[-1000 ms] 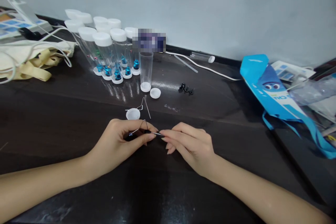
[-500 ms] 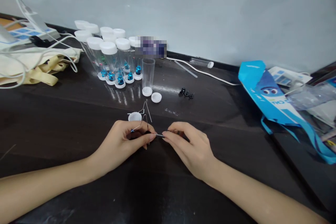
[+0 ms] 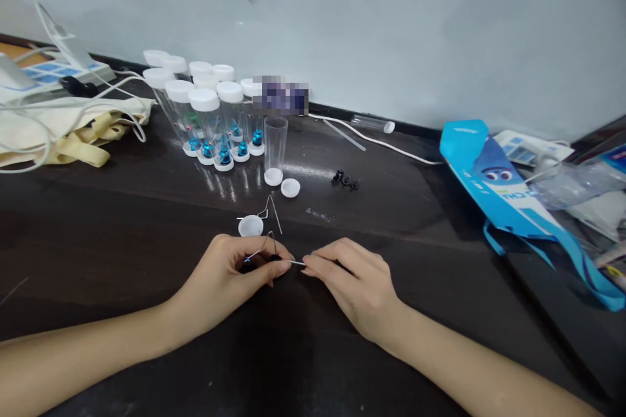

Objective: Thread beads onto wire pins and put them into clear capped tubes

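My left hand [image 3: 244,273] is closed in a pinch on a small dark part [image 3: 276,258], mostly hidden by the fingers. A bent metal wire [image 3: 271,238] rises from that grip, and a small blue-and-dark piece [image 3: 247,261] shows by the palm. From between the left fingertips a thin metal rod [image 3: 296,262] runs across to my right hand [image 3: 355,283], whose thumb and fingers pinch its other end. Just beyond the left hand lie a white cap [image 3: 251,226], hollow side up, and another bent wire [image 3: 275,215].
Farther back stand an uncapped clear tube [image 3: 276,146], a loose white cap [image 3: 290,187] and several capped tubes [image 3: 204,118] with blue parts inside. Small black pieces [image 3: 345,179] lie right of them. A blue bag [image 3: 499,182] is at right, a cream cloth bag [image 3: 78,133] at left.
The view has tilted slightly, so the scene sits a little lower. Both hands keep their grips, with the rod still between them; its angle looks slightly different.
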Demonstrator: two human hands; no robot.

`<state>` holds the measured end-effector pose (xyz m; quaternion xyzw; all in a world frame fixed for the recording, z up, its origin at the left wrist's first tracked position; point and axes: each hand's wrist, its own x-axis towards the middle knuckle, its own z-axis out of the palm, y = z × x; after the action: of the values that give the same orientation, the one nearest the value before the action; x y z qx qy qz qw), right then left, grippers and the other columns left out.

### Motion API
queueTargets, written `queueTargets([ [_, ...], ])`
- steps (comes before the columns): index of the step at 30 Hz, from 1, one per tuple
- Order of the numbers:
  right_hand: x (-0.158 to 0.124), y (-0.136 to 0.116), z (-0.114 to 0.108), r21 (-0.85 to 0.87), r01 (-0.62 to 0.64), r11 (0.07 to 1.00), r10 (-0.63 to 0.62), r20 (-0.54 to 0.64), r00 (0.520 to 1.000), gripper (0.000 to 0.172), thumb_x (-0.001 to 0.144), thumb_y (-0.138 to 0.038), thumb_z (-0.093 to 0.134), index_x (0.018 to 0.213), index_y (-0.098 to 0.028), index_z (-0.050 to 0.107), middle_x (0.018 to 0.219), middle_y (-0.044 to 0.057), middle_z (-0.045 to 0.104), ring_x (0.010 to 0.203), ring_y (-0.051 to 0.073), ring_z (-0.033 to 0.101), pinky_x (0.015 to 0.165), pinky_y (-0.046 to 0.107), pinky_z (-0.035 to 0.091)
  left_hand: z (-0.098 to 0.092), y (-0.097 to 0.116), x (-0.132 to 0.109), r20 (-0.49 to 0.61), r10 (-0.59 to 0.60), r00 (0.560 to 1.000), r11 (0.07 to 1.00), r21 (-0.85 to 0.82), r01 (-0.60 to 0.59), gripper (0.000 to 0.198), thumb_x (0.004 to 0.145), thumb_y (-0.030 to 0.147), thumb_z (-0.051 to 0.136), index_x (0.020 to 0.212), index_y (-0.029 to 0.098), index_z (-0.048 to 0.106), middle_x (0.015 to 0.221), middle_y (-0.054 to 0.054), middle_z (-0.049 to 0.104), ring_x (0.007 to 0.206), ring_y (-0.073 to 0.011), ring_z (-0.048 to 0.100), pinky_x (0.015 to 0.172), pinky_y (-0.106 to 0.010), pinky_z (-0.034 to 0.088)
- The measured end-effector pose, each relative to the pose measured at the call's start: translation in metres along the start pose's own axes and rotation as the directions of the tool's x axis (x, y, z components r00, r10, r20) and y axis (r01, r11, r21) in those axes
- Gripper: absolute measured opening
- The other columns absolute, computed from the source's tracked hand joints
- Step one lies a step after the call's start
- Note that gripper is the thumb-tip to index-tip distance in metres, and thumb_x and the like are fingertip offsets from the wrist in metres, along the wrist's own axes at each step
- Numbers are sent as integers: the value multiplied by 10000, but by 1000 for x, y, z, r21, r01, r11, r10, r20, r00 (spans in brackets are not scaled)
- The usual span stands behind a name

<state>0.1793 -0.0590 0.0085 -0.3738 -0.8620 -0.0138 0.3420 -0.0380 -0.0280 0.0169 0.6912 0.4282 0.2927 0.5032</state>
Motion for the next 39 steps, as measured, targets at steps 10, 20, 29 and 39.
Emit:
queueTargets([
  [10,7,-4,0,192,-43,980,35,43,998,136,942,-96,522,926,-81,656,682,39,630,580,121,541,557,257,462,2,3,-2,-2,118,993,989,87,-117,146,855,282,619,896,229,748,880,-5,763,754,-171,682,644,-230,527],
  [20,4,-3,1,84,-68,994,64,50,997,217,924,-197,592,1115,-97,619,935,98,671,817,191,620,736,335,524,2,3,5,-35,17,999,997,-79,-20,173,827,322,648,794,173,729,760,-26,718,600,-137,593,570,-234,491],
  [29,4,-1,0,116,20,993,-23,27,999,209,947,-73,475,1111,-93,602,794,69,644,707,161,605,644,290,515,4,2,2,-9,34,999,999,-26,-35,180,841,328,627,808,189,736,753,-21,715,603,-140,593,576,-234,484],
  [39,7,-2,-4,308,-152,939,111,147,983,188,982,-116,419,1090,-141,571,714,4,584,622,112,569,598,236,474,4,3,2,45,62,997,998,25,-63,178,868,305,591,857,210,742,780,-9,722,638,-143,601,604,-230,473],
])
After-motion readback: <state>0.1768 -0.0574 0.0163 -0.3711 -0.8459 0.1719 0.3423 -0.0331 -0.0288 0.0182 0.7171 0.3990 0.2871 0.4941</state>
